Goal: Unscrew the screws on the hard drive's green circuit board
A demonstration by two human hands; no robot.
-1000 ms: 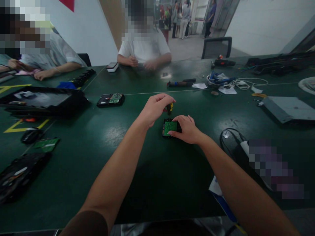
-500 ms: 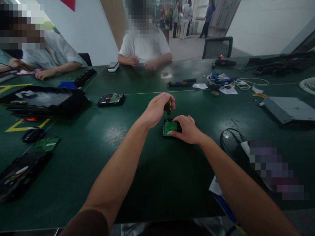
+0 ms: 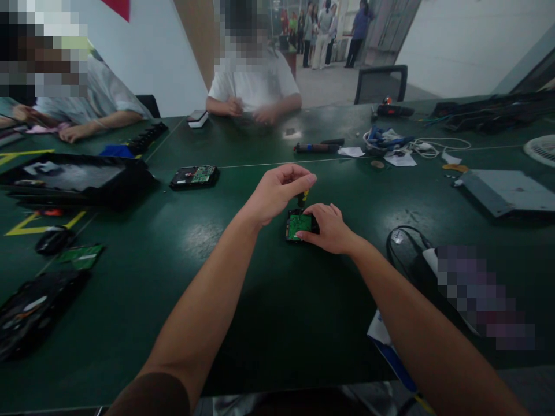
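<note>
A hard drive (image 3: 297,224) with its green circuit board facing up lies on the dark green table (image 3: 286,323). Above its far edge, my left hand (image 3: 284,188) is closed around a black and yellow screwdriver (image 3: 302,198), which points down at the board. The thumb and fingers cover the top of the handle, and the tip is hard to make out. My right hand (image 3: 328,228) grips the drive from its right side, with the thumb on the near part of the board and the fingers at the far edge.
Another hard drive (image 3: 194,176) lies to the left, near a black tray (image 3: 82,173). A loose green board (image 3: 82,256) and a black drive casing (image 3: 37,309) are at the near left. A grey metal box (image 3: 509,190) stands at the right. Two people sit at the table.
My left hand's fingers have shifted on the screwdriver, the thumb now stretching further right over the handle. The right hand and the hard drive have stayed in place.
</note>
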